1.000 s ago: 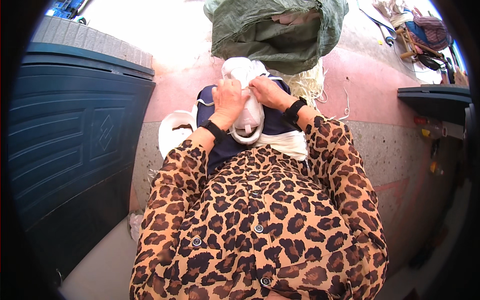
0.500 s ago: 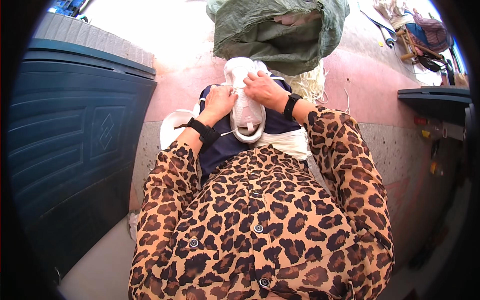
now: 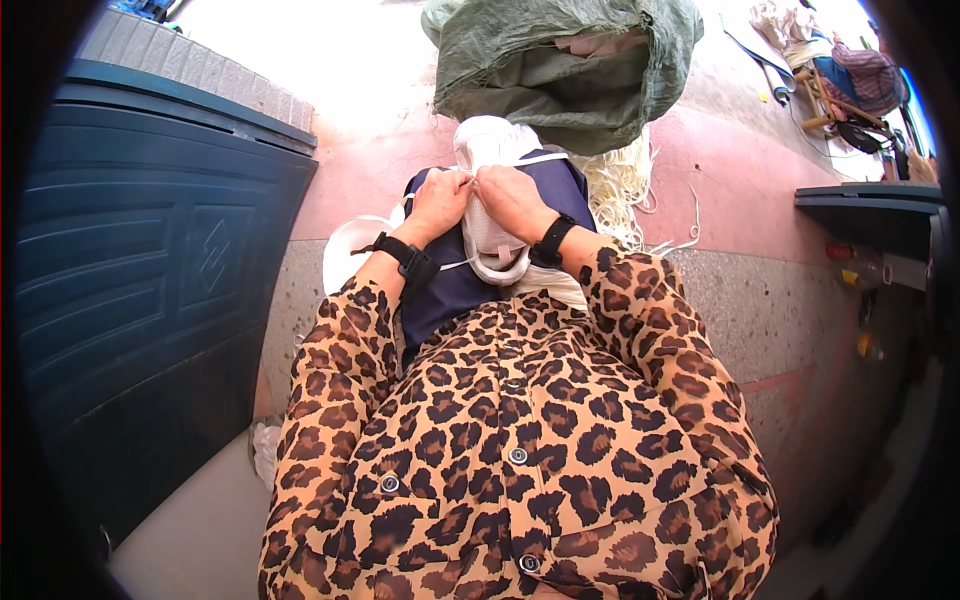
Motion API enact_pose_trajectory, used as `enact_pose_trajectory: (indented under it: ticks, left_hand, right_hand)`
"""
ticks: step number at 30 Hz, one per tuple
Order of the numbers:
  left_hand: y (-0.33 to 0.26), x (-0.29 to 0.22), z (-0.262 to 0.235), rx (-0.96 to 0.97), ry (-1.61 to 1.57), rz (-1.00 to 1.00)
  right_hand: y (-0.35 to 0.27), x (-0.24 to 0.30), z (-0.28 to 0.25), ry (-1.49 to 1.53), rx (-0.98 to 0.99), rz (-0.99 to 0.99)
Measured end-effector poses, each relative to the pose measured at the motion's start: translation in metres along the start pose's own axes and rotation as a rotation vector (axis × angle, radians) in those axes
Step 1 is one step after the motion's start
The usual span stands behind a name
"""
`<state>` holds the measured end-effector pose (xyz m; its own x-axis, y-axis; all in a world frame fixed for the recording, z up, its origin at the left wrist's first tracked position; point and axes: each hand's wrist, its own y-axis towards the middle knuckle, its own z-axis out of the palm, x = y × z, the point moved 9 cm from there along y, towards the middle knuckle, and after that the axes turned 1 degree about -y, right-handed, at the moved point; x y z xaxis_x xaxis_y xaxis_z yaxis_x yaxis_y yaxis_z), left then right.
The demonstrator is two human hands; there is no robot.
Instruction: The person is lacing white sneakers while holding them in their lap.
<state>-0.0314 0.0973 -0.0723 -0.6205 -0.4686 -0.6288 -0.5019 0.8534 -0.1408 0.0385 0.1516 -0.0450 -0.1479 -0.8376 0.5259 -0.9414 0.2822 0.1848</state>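
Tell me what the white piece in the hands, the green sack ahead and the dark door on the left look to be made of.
White piece: soft knitted or woven cloth, matte; it folds and shows fine ribbing under the left hand and right hand.
Green sack: coarse woven fabric, possibly plastic weave; crumpled, slightly sheer.
Dark door: probably painted metal or wood; rigid embossed panels, dull blue-green sheen.

Both hands on white cloth

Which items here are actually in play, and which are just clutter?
In play:
left hand and right hand, both gripping the white cloth piece
navy cloth on the lap beneath

Clutter:
green sack
pile of white cords
dark blue door
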Motion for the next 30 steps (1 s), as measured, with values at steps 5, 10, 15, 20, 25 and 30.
enact_pose_trajectory:
  ticks: [5,10,15,20,25,30]
  left_hand:
    - [-0.008,-0.002,0.000,-0.052,0.032,0.017]
    - [-0.042,-0.071,-0.025,-0.278,0.211,0.315]
    - [-0.031,-0.064,-0.017,-0.218,0.035,0.312]
    - [-0.035,-0.110,-0.020,-0.049,-0.395,0.147]
    - [-0.033,-0.080,-0.021,-0.136,-0.464,-0.074]
    - [-0.037,-0.094,-0.030,-0.181,-0.326,0.029]
  right_hand:
    - [-0.001,0.016,0.004,-0.277,-0.008,-0.088]
    - [-0.040,0.018,-0.037,0.018,0.105,-0.113]
    - [-0.040,-0.027,-0.035,0.398,0.035,0.220]
    - [-0.048,-0.056,-0.028,1.205,-0.097,0.546]
    - [-0.045,-0.035,-0.036,1.223,-0.035,0.471]
    - [-0.045,-0.031,-0.035,1.261,-0.044,0.497]
